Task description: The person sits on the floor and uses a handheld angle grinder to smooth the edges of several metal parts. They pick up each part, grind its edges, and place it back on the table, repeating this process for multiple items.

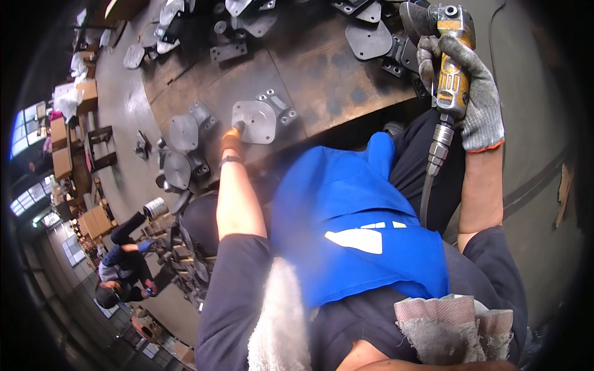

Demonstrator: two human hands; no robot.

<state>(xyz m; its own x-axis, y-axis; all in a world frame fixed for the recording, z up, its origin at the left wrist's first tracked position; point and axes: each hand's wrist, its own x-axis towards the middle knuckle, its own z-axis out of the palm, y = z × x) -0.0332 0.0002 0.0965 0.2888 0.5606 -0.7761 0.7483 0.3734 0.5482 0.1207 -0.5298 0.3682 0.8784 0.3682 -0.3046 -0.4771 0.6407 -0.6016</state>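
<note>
My right hand (482, 102), in a grey knitted glove, is wrapped round the body of a yellow air angle grinder (453, 86). The grinder's disc (418, 21) sits at its upper left, and an air hose (426, 195) runs down from a metal coupling. My left hand (232, 140), in an orange glove with dark fingertips, grips the lower left edge of a grey metal plate bracket (257, 127). This bracket lies on the brown worktable (322, 74), with a drilled block at its right side. The undersides of my left fingers are hidden.
Similar plate brackets (184, 132) stand left of my left hand, and more plates (369, 42) crowd the table's far side. A blue apron (346, 185) covers my lap. Another person (127, 266) works at the far left, near cardboard boxes (94, 222). A cable (492, 37) lies at right.
</note>
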